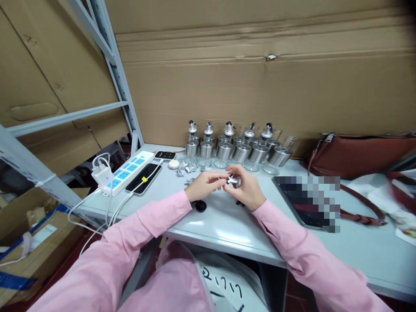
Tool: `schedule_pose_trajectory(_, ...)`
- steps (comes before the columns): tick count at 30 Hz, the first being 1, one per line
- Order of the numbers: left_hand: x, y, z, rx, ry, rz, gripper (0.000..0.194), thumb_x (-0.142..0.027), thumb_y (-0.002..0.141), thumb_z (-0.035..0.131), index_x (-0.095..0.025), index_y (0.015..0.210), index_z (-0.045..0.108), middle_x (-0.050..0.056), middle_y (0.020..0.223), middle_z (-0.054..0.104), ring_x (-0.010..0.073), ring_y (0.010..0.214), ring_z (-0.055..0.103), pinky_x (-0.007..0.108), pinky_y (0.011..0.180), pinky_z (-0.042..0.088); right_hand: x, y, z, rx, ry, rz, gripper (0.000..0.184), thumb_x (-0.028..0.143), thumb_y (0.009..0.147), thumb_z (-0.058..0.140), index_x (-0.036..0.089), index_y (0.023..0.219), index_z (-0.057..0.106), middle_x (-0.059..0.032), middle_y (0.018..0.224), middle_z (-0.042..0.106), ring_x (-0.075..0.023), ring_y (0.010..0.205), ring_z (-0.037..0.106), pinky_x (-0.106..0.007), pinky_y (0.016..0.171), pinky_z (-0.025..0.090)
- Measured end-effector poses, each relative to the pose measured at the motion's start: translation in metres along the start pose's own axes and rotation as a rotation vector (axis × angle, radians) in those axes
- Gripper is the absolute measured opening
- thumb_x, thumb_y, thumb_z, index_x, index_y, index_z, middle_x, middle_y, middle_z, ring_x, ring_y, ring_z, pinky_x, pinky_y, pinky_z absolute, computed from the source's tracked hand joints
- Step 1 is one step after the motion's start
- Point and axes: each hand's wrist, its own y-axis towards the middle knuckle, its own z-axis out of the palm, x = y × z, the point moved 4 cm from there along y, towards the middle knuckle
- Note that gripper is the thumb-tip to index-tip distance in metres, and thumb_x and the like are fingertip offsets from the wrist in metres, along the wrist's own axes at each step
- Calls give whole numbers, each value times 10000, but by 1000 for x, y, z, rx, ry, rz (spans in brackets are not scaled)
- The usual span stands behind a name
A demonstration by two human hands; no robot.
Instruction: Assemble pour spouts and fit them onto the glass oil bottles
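Both hands meet over the middle of the table around a silver and black pourer cap (234,181). My right hand (246,187) grips its rounded silver body. My left hand (205,187) pinches at its dark spout end, partly hiding it. Behind the hands stand glass bottles with steel sleeves (224,151); several carry silver caps with black flip spouts. Loose silver cap parts (186,168) lie beyond my left hand. A black round part (200,206) rests below that hand, and small black pieces (239,203) lie under my right hand.
On the left are a white power strip (130,172) with cables, a phone (144,179), a small black device (165,155) and a white round case (173,164). To the right lie a dark tablet (300,203) and a brown bag (360,154). Cardboard (260,86) walls the back.
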Motion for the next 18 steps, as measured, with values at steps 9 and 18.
schedule_pose_trajectory(9, -4, -3, 3, 17, 96, 62, 479, -203, 704, 698, -176, 1173, 603, 76, 1061, 627, 94, 724, 547, 235, 715, 461, -6, 1, -2, -83, -12, 90, 205, 373, 740, 599, 200, 729, 489, 26, 550, 543, -113, 483, 485, -221, 494, 389)
schedule_pose_trajectory(18, -5, -5, 5, -45, 243, 122, 233, -187, 743, 649, -123, 966, 673, 37, 823, 627, 102, 693, 521, 220, 693, 437, 0, 0, 2, 36, -32, 80, 277, 354, 728, 532, 199, 543, 396, 53, 448, 366, -83, 435, 337, -221, 453, 272)
